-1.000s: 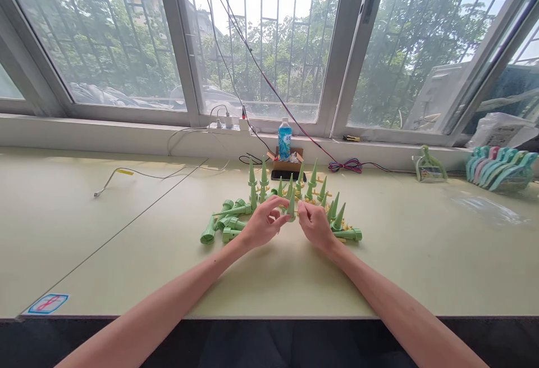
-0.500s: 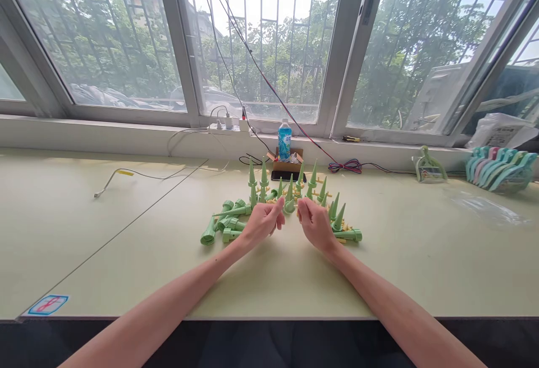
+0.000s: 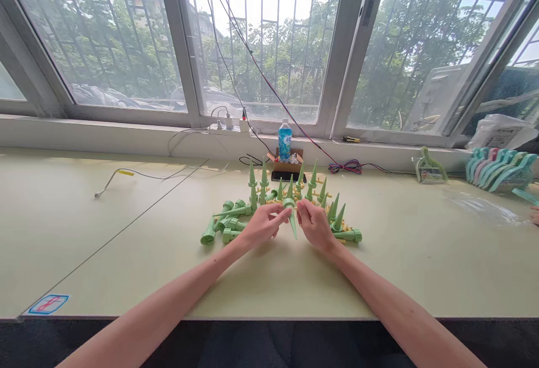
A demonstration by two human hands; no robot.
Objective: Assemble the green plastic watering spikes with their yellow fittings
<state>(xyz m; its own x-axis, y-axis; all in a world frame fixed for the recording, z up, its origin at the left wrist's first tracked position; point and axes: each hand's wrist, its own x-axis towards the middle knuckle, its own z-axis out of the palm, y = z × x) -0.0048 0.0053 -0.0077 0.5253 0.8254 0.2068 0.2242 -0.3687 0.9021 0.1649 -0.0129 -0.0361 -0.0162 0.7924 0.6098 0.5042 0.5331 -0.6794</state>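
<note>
My left hand [image 3: 265, 225] is closed on a green plastic watering spike [image 3: 293, 226], held with its tip pointing down and its wide collar at the top. Close by on the right, my right hand [image 3: 314, 223] pinches a small yellow plastic piece [image 3: 295, 208] against the spike's upper part. The right fingertips partly hide that piece. Several green spikes [image 3: 313, 176] with yellow side pieces stand point-up behind my hands. Others, such as a loose green spike [image 3: 208, 233], lie in a pile to the left of my left hand.
Behind the spikes are a dark phone [image 3: 283, 176], a small cardboard box [image 3: 287, 164] and a blue-labelled bottle [image 3: 284, 140]. A bundled cable [image 3: 345, 166] lies near the sill. At the right are pastel plastic pieces [image 3: 499, 168], clear plastic film [image 3: 488, 208] and another person's hand [image 3: 534, 215] at the edge.
The spike between my hands has turned tip-down into plain view, and my left fingers have shifted around it. Another person's hand with a teal piece has appeared at the right edge.
</note>
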